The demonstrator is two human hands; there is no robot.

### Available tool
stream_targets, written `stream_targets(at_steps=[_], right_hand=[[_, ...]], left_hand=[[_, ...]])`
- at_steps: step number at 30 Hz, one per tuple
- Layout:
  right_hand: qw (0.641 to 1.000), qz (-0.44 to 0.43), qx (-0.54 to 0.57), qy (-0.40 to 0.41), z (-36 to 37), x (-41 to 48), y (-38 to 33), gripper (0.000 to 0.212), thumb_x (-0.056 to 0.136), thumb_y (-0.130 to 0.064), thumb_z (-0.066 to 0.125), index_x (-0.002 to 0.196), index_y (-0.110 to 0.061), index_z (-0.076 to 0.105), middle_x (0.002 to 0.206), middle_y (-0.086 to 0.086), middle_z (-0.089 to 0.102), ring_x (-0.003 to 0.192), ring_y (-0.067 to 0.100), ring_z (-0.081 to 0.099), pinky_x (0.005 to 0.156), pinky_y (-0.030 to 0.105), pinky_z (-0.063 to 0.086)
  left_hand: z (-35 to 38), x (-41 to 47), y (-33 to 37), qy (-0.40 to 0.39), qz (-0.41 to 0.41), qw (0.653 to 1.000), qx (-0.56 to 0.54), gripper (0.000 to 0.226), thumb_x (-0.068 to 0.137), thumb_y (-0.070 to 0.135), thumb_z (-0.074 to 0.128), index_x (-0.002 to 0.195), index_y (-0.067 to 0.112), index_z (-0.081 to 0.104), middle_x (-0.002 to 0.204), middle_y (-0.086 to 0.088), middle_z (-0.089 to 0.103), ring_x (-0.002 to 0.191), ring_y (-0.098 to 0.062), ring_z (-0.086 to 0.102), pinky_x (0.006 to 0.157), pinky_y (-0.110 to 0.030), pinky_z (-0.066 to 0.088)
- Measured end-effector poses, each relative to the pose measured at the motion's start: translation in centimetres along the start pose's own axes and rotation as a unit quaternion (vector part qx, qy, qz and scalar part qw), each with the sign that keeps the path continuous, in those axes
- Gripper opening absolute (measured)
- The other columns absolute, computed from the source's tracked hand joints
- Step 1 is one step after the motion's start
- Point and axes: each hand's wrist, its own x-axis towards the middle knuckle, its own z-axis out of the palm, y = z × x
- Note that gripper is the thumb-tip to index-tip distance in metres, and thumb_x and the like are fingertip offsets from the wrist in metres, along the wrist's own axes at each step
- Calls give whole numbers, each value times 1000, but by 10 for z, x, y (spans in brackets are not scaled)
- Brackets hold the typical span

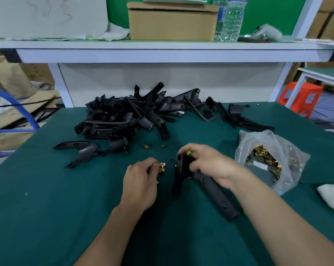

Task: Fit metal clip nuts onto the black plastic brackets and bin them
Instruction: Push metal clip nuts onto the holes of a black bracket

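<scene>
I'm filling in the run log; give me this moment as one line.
left hand: pinches clip nut | right hand: grips black bracket | clip unfitted

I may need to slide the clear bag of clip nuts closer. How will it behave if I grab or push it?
The plastic bag looks thin and crumpled, so it will probably sag, not move as one piece. Its mouth lies open over the brass-coloured clip nuts, so tugging could spill some. Being full of metal, it likely feels heavy for its size.

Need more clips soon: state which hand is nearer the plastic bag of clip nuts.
Right. The right hand, gripping a bracket, sits just beside the bag; the left hand, pinching a clip nut, is farther away.
</scene>
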Motion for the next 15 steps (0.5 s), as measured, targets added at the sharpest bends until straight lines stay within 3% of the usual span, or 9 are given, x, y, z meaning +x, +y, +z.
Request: stream_targets(at_steps=[2,4,7,10,13,15], right_hand=[[996,-25,-83,-12,14,2,4,58,79,21,41,105,-21,71,110,8,74,104,36,67,82,42,54],[983,-64,-170,0,21,5,8,56,82,14,42,110,-24,71,109,3,73,106,29,66,96,45,54],[950,-104,-287,64,33,0,18,59,83,4,48,127,-33,62,116,-6,68,106,19,62,91,39,53],[887,-148,-406,161,49,-12,28,76,80,-2,57,149,-30,41,136,-9,57,120,21,54,87,29,39],[877,-93,-442,165,55,-16,33,86,79,-11,61,155,-28,25,137,-6,55,118,26,53,89,36,36],[872,-70,-456,163,55,-16,35,85,79,-13,62,154,-27,26,132,-5,57,113,26,53,84,37,35]], left_hand=[[-1,0,2,7,6,1000,16,35,103,21,53,69,26,56,60,9,59,64,-8,57,57,-17,32],[1,4,-2,12,-8,1000,22,33,100,23,55,68,22,60,60,10,61,63,-12,58,55,-17,34],[0,3,-2,15,-54,998,-30,28,94,23,60,67,21,67,55,10,63,51,-6,56,48,-20,42],[-2,3,6,7,-64,996,-54,21,89,20,67,76,33,77,63,19,70,56,0,65,55,-19,52],[0,2,8,10,-64,996,-59,28,85,12,72,83,39,79,79,38,68,68,10,67,66,-5,49],[0,2,7,1,-70,996,-62,34,86,6,71,85,39,78,82,40,68,69,10,67,67,-4,48]])
